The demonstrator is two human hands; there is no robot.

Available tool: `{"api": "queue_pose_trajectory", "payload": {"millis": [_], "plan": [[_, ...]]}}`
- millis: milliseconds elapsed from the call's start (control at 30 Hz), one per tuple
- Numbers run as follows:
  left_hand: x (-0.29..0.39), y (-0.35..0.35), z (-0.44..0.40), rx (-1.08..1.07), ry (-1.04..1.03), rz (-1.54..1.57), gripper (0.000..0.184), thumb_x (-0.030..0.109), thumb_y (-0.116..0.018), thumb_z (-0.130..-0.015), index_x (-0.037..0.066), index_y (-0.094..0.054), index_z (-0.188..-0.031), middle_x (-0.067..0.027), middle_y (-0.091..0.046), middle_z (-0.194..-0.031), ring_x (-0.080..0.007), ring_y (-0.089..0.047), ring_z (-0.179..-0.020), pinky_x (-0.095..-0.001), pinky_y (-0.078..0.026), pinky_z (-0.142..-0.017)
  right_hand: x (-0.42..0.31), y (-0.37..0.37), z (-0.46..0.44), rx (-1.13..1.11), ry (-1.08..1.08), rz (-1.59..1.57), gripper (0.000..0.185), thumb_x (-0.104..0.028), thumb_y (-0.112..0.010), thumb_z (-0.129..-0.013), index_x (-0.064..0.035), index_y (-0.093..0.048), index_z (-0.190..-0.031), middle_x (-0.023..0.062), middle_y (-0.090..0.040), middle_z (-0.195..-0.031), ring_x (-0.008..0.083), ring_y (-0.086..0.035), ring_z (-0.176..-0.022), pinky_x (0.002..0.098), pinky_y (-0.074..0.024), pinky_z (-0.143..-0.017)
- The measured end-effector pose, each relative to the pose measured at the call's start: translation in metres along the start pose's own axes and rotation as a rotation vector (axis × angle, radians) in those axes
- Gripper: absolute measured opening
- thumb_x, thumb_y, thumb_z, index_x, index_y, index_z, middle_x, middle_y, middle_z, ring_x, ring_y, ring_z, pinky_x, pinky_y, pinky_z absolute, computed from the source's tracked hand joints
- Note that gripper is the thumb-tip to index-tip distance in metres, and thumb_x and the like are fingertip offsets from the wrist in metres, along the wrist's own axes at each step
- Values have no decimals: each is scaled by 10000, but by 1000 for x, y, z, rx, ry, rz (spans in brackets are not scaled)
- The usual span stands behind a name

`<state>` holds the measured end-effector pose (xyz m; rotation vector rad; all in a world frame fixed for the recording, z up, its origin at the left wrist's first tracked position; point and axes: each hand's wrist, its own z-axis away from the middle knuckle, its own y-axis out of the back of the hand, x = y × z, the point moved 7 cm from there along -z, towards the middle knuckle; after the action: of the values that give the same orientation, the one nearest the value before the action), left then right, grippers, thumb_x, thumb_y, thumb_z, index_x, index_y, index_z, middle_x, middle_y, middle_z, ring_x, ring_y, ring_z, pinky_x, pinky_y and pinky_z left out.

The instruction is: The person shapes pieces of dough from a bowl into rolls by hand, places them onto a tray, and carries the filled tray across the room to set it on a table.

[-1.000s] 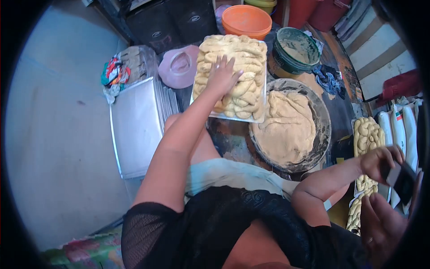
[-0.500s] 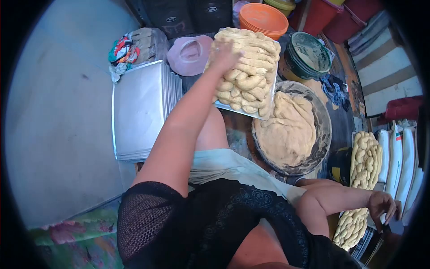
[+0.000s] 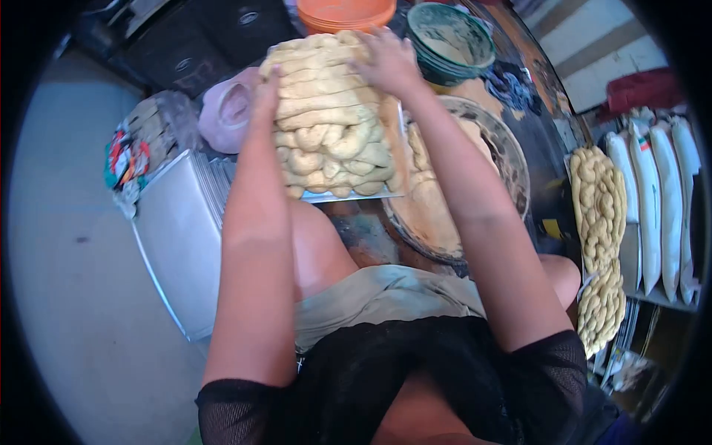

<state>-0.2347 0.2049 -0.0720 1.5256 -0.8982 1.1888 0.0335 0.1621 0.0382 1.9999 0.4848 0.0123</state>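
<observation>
A metal tray [image 3: 348, 197] carries rows of dough: long smooth dough strips [image 3: 319, 96] over the far half and a knotted dough braid [image 3: 334, 152] at the near end. At the tray's left edge is my left hand [image 3: 265, 93], its thumb up against the strips and its other fingers mostly hidden. My right hand [image 3: 389, 63] lies over the far right end of the strips, fingers spread and touching the dough. Partly under the tray's right side, a wide round basin [image 3: 512, 148] holds a big mass of dough [image 3: 434, 211].
Stacked metal trays [image 3: 182, 237] stand at left, near a pink hat-like item [image 3: 222, 111]. Orange tubs [image 3: 345, 15] and green basins [image 3: 452, 44] are at the back. On the right are braided loaves [image 3: 597, 200] beside white filled bags [image 3: 645, 200].
My right hand has come from the far right side onto the dough strips. My left hand has moved from atop the strips to the tray's left edge. The view has shifted.
</observation>
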Motion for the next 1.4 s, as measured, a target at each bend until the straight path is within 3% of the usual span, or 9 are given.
{"api": "queue_pose_trajectory", "payload": {"millis": [100, 300, 433, 600, 733, 800, 900, 1200, 1400], "plan": [[-9, 4, -19, 157, -50, -245, 890, 543, -576, -825, -24, -241, -1424, -267, -339, -1410, -362, -328, -1319, -357, -240, -1092, 9, -48, 11, -80, -200, -196, 715, -582, -534, -817, -207, -367, -1402, 129, -260, -1491, 294, -215, -1385, 399, -198, -1121], [42, -30, 9, -315, -77, -163, 725, 532, -508, -870, 101, -329, -1424, -259, -328, -1425, -364, -279, -1350, -383, -235, -1094, 40, -68, 49, -159, -231, -742, 771, -549, -548, -834, -155, -285, -1442, 198, -214, -1494, 333, -143, -1403, 396, -167, -1127], [28, -12, -22, -58, -261, -589, 695, 547, -478, -877, 98, -378, -1397, -329, -205, -1443, -426, -228, -1354, -377, -191, -1115, 85, -47, 110, -158, -111, -737, 721, -481, -584, -844, -97, -349, -1406, 230, -296, -1449, 330, -225, -1379, 394, -229, -1102], [146, -4, 38, 101, -457, -760, 654, 547, -465, -884, 115, -421, -1374, -322, -171, -1457, -433, -213, -1357, -444, -156, -1119, 251, -113, 342, -420, -809, -300, 603, -353, -660, -797, -23, -489, -1273, 235, -514, -1263, 357, -503, -1170, 395, -394, -995], [206, -41, 137, -116, -540, -609, 589, 486, -506, -889, 116, -462, -1346, -295, -166, -1471, -418, -227, -1357, -482, -143, -1116, 225, -98, 508, -555, -1226, 143, 928, -547, -634, -730, 16, -303, -1390, 241, -423, -1361, 360, -416, -1265, 401, -322, -1056], [216, -60, 177, -212, -621, -678, 564, 454, -538, -881, 112, -484, -1327, -268, -179, -1478, -406, -237, -1358, -463, -158, -1117, 186, -104, 524, -1105, -1230, 137, 1010, -617, -579, -732, 24, -220, -1424, 226, -350, -1422, 335, -348, -1322, 375, -252, -1097], [209, -89, 224, -412, -651, -796, 543, 416, -585, -860, 106, -511, -1300, -231, -212, -1482, -393, -261, -1351, -433, -188, -1114, 185, -138, 541, -1010, -1366, -196, 1037, -644, -570, -695, -3, -213, -1428, 219, -320, -1439, 313, -326, -1334, 379, -242, -1098], [159, -151, 266, -995, -668, -698, 466, 307, -623, -843, 81, -539, -1242, -186, -390, -1389, -385, -421, -1223, -424, -343, -1032, 191, -162, 529, -901, -1203, 25, 1159, -617, -818, -482, 80, -369, -1293, 196, -495, -1286, 293, -483, -1210, 333, -412, -987], [148, -155, 259, -1099, -576, -607, 443, 268, -607, -858, 53, -526, -1237, -177, -512, -1270, -351, -501, -1145, -390, -389, -996, 231, -175, 550, -937, -1069, -306, 796, -341, -808, -534, 75, -529, -1151, 235, -562, -1153, 333, -563, -1070, 374, -456, -916]]}}
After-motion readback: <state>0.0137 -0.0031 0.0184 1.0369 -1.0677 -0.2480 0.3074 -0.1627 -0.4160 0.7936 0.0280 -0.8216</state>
